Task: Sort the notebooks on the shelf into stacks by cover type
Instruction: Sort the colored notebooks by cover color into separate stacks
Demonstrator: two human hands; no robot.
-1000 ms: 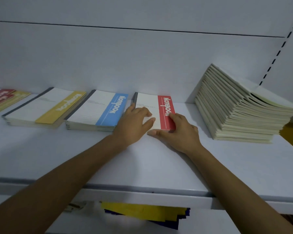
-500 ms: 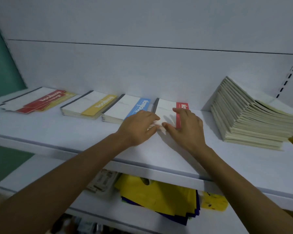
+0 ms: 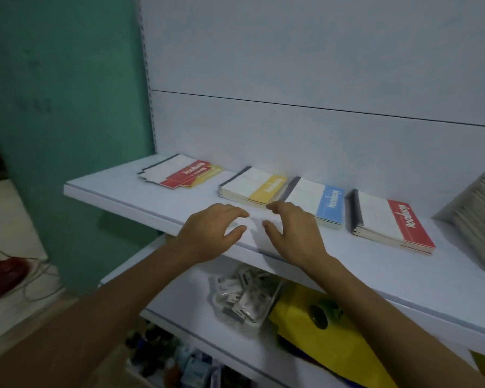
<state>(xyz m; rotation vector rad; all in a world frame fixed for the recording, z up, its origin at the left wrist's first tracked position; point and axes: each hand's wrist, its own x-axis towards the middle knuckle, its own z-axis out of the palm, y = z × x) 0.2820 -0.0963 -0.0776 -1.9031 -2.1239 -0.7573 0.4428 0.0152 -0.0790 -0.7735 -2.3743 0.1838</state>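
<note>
On the white shelf (image 3: 163, 201) lie four piles of notebooks. A loose mixed pile (image 3: 179, 172) with red and yellow bands sits far left. Right of it come a yellow-band stack (image 3: 252, 186), a blue-band stack (image 3: 317, 203) and a red-band stack (image 3: 389, 225). My left hand (image 3: 213, 233) hovers over the shelf's front edge with loosely curled fingers, holding nothing. My right hand (image 3: 291, 233) hovers beside it, just in front of the yellow and blue stacks, also with nothing in it. Neither hand touches a notebook.
A tall leaning stack of plain cream notebooks (image 3: 479, 219) stands at the far right. Below the shelf lie a clear bag of small packets (image 3: 244, 298) and a yellow bag (image 3: 319, 331). A green wall (image 3: 67, 107) closes off the left.
Both hands have let go of the red-band stack and moved left, now hovering in front of the yellow and blue stacks. The view has swung left.
</note>
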